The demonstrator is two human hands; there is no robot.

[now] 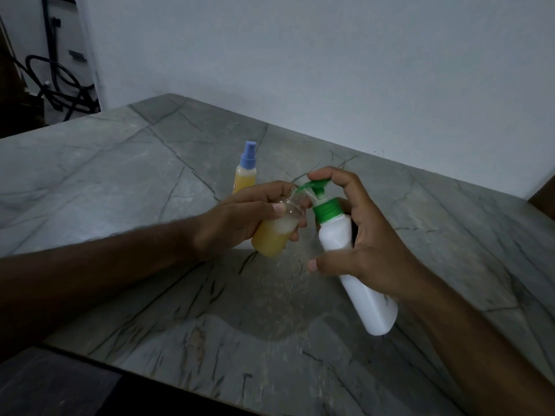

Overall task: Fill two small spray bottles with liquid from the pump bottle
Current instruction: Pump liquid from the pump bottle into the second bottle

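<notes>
My left hand [240,217] grips a small clear spray bottle [273,235] with no cap, tilted, about half full of yellow liquid with foam on top. My right hand [360,235] holds a white pump bottle [357,271] with a green pump head [315,187], tilted to the left, my forefinger on top of the pump. The green nozzle sits at the open neck of the small bottle. A second small spray bottle [244,172] with a blue spray cap stands upright on the table behind my left hand, filled with yellow liquid.
Everything sits over a grey marble table [150,181] against a white wall. Fine droplets speckle the tabletop below the bottles. Black cables [57,85] hang at the far left beyond the table. A brown object [545,202] shows at the right edge.
</notes>
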